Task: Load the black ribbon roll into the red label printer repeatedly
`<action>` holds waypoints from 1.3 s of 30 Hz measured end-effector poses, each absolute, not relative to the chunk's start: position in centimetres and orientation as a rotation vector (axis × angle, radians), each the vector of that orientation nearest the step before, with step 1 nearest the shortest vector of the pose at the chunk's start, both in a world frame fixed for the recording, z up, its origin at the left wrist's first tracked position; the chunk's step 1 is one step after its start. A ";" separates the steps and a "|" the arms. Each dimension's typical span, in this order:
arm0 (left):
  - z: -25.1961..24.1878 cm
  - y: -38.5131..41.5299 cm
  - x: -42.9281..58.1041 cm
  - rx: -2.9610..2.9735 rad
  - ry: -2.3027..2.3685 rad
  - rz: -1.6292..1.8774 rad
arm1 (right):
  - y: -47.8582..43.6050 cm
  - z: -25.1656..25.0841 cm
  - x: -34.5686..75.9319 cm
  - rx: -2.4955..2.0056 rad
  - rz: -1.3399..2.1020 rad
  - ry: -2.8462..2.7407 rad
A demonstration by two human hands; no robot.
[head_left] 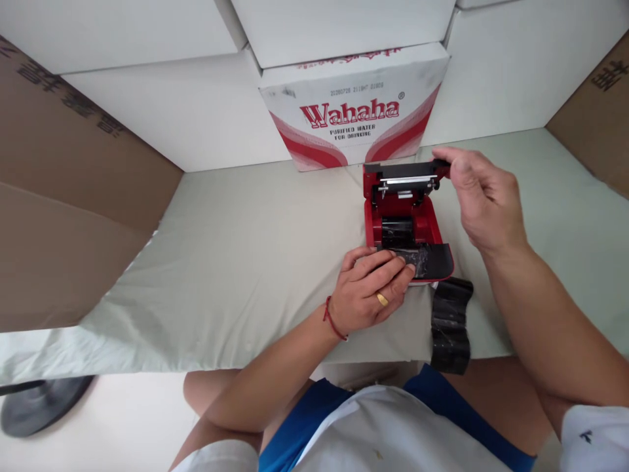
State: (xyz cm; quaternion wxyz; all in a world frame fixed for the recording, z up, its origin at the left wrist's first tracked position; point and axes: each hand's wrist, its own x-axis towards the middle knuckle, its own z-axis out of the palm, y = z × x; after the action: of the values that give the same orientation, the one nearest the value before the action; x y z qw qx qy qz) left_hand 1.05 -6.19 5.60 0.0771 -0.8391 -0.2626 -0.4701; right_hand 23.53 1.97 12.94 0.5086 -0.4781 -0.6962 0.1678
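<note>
A small red and black label printer (435, 219) stands with its lid (403, 172) raised on hinges at the back. Inside its bay lies a glossy black roll (397, 229). From the roll, black film (421, 259) comes forward over the printer's dark front ledge. My left hand (371, 285) rests on that ledge, its fingers stretched flat over the film; the thumb is mostly hidden. With thumb and fingers, my right hand (486, 196) grips the right corner of the lid. A loose crinkled strip of black film (451, 324) hangs over the table's front edge.
A pale green cloth (236, 262) covers the table. Behind the printer stands a Wahaba-style white and red water carton marked Wahaha (356, 111), against stacked white boxes (162, 111). Brown cartons flank both sides (73, 196). A black round base (46, 406) is on the floor.
</note>
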 end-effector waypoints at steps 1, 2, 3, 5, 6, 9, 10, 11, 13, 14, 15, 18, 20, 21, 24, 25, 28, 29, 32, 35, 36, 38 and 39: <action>5.7 -6.2 1.1 -2.517 -0.786 -1.399 | 1.4 13.1 23.6 -1.153 0.392 -1.688; 5.7 -6.3 1.1 -2.524 -0.791 -1.389 | 0.7 13.3 23.8 -1.143 0.372 -1.702; 5.8 -6.4 1.1 -2.534 -0.797 -1.377 | 0.0 13.3 24.1 -1.120 0.352 -1.731; 6.1 -6.5 1.2 -2.540 -0.805 -1.368 | -1.2 13.1 24.8 -1.046 0.317 -1.806; 6.2 -6.6 1.3 -2.538 -0.807 -1.369 | -1.7 12.8 25.1 -1.005 0.311 -1.842; 6.4 -6.7 1.5 -2.532 -0.803 -1.379 | -2.9 11.6 25.9 -0.947 0.332 -1.914; 6.4 -6.7 1.6 -2.534 -0.809 -1.379 | -3.2 11.1 26.1 -0.938 0.324 -1.922; 6.4 -6.7 1.6 -2.539 -0.818 -1.375 | -3.4 10.7 26.1 -0.935 0.308 -1.930; 6.4 -6.8 1.7 -2.564 -0.839 -1.359 | -3.5 10.1 25.9 -0.938 0.247 -1.943; 6.3 -6.8 1.7 -2.582 -0.845 -1.353 | -3.5 9.9 25.7 -0.936 0.198 -1.949; 6.2 -6.8 1.6 -2.596 -0.846 -1.357 | -3.5 9.8 25.5 -0.942 0.150 -1.957; 6.0 -6.7 1.0 -2.550 -0.863 -1.461 | -3.2 9.9 24.9 -0.962 0.059 -1.985; 6.0 -6.4 0.3 -2.488 -0.946 -1.574 | -3.1 10.0 24.6 -0.987 0.083 -1.993; 6.0 -6.2 -0.1 -2.482 -1.014 -1.623 | -3.0 10.0 24.5 -0.992 0.102 -1.984; 6.2 -5.5 -0.9 -2.585 -1.258 -1.686 | -3.0 10.0 24.3 -0.986 0.155 -1.931; 6.3 -5.4 -1.1 -2.617 -1.321 -1.694 | -3.1 9.9 24.3 -0.979 0.168 -1.913; 6.4 -5.0 -1.1 -2.620 -1.423 -1.763 | -3.4 9.5 24.3 -0.961 0.204 -1.886; 6.3 -4.9 -1.1 -2.610 -1.429 -1.807 | -3.5 9.4 24.3 -0.958 0.215 -1.884; 5.7 -4.5 -1.1 -2.639 -1.445 -1.976 | -4.0 9.3 24.5 -0.914 0.258 -1.907; 4.5 -3.6 -1.3 -2.692 -1.481 -2.250 | -4.8 9.5 24.7 -0.826 0.276 -1.948; 4.1 -3.3 -1.4 -2.695 -1.472 -2.342 | -5.0 9.6 24.8 -0.802 0.253 -1.957; 3.4 -2.5 -1.5 -2.689 -1.455 -2.473 | -5.5 9.8 24.9 -0.775 0.168 -1.971; 3.1 -2.2 -1.4 -2.696 -1.459 -2.520 | -5.7 9.8 24.9 -0.763 0.125 -1.975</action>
State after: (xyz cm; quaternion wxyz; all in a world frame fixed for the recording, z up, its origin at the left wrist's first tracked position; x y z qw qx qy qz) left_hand -1.44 -2.20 3.05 -0.4018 -0.6221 -0.3367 -0.5815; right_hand 24.90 -5.66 9.80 0.4885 -0.3139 -0.8126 0.0514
